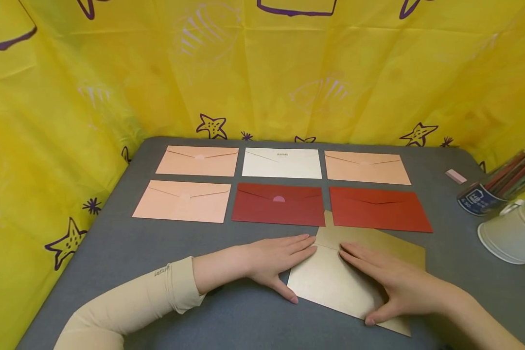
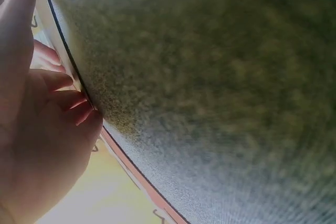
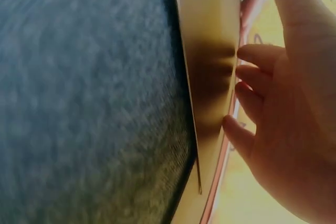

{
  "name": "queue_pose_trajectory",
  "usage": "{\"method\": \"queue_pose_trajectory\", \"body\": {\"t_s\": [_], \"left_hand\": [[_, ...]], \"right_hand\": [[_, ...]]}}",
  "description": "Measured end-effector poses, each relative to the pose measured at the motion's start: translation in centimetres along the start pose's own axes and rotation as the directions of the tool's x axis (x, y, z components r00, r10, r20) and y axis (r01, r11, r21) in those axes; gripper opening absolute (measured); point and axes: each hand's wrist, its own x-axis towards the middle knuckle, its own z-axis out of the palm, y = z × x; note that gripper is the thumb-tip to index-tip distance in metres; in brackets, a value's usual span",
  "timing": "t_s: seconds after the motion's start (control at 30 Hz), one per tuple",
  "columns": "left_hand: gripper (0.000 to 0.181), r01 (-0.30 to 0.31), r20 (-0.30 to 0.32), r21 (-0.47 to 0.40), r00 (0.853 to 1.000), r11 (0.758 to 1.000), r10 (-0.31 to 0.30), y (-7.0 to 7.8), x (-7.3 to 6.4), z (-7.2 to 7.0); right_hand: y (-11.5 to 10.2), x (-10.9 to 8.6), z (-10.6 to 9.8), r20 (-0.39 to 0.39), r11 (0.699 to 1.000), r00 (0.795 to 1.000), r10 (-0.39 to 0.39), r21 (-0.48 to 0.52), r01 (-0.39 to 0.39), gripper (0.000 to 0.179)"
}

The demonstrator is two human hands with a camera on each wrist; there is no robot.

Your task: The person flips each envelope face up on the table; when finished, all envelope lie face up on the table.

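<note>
A gold envelope point(image 1: 325, 279) lies tilted on the grey table, a crease near its left end and its upper part meeting the red envelope point(image 1: 380, 209). My left hand point(image 1: 273, 260) touches its left edge with straight fingers, the thumb spread towards the lower left corner. On the envelope's face rests my right hand point(image 1: 389, 279), fingers extended and thumb at the near edge. Both wrist views show relaxed fingers point(image 2: 79, 103) and fingers point(image 3: 252, 80) along the edge. Just beyond lies a dark red envelope point(image 1: 277, 211) with a pink round seal.
Behind stand two rows with a white envelope point(image 1: 282, 167) and peach envelopes point(image 1: 197, 165). To the right are a pink eraser point(image 1: 456, 176), a tub of pencils point(image 1: 481, 199) and a white mug point(image 1: 512, 236). A yellow patterned cloth point(image 1: 262, 73) hangs around the table.
</note>
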Motion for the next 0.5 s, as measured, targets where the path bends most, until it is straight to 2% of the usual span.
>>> {"method": "queue_pose_trajectory", "body": {"t_s": [0.23, 0.5], "left_hand": [[0.103, 0.021, 0.007, 0.028, 1.000, 0.999, -0.021, 0.15, 0.01, -0.02], [0.109, -0.002, -0.015, 0.086, 1.000, 0.996, 0.003, 0.22, 0.08, 0.04]], "right_hand": [[-0.18, 0.17, 0.21, 0.037, 1.000, 0.999, 0.001, -0.012, -0.001, 0.115], [-0.32, 0.13, 0.41, 0.071, 0.999, 0.996, 0.050, 0.008, -0.051, 0.122]]}}
